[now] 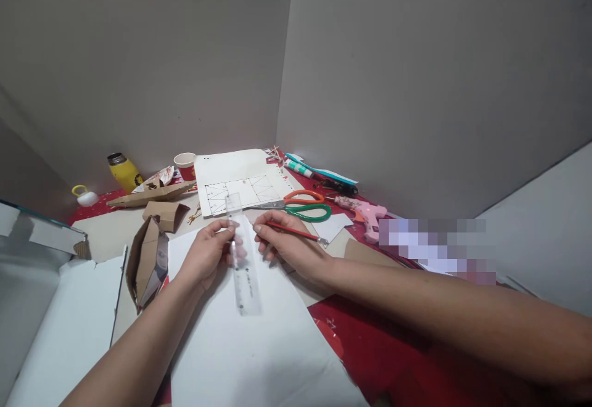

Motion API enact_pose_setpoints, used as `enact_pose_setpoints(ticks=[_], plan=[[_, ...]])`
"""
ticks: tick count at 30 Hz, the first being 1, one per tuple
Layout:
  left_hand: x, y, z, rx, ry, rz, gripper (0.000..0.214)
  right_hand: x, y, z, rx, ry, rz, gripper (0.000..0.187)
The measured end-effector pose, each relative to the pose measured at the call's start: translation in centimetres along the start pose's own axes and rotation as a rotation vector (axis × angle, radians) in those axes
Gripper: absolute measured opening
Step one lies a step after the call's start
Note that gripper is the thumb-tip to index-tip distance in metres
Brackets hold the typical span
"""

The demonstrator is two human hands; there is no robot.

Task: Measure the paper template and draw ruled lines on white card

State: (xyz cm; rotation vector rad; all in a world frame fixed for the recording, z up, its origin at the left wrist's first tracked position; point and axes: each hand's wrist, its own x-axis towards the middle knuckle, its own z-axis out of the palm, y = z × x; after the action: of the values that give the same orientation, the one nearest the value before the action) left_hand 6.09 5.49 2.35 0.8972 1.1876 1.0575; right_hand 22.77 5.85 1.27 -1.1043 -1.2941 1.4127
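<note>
A clear plastic ruler (243, 265) lies lengthwise on a large white sheet (259, 345). My left hand (206, 256) rests on the sheet with its fingertips pressed on the ruler's left edge. My right hand (287, 243) is closed on a red pencil (296, 232), its tip close to the ruler's far right edge. Beyond the ruler lies a white sheet with a drawn grid of lines (240, 188).
Orange-and-green scissors (305, 205) and a pink glue gun (367, 214) lie right of the hands. Torn cardboard pieces (148, 253) sit at left, a yellow bottle (124, 171) and a red paper cup (185, 163) at the back wall. Red cloth (393, 345) covers the table.
</note>
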Motion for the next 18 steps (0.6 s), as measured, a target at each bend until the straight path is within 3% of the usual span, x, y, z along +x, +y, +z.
enact_pose_setpoints(ticks=[4,8,13,18], plan=[[0.6,-0.5,-0.8,-0.025,0.106,0.060,0.014,-1.2,0.6,0.0,-0.018,0.000,-0.139,0.012],[0.8,-0.7,-1.1,-0.051,0.121,0.083,0.007,-1.4,-0.2,0.7,-0.018,0.031,-0.213,0.022],[0.8,-0.5,-1.4,-0.086,0.090,0.091,0.034,1.2,-0.5,2.6,0.132,0.071,-0.258,0.028],[1.0,-0.5,-1.6,-0.086,0.086,0.117,0.038,3.3,2.0,4.6,0.237,0.125,-0.196,0.028]])
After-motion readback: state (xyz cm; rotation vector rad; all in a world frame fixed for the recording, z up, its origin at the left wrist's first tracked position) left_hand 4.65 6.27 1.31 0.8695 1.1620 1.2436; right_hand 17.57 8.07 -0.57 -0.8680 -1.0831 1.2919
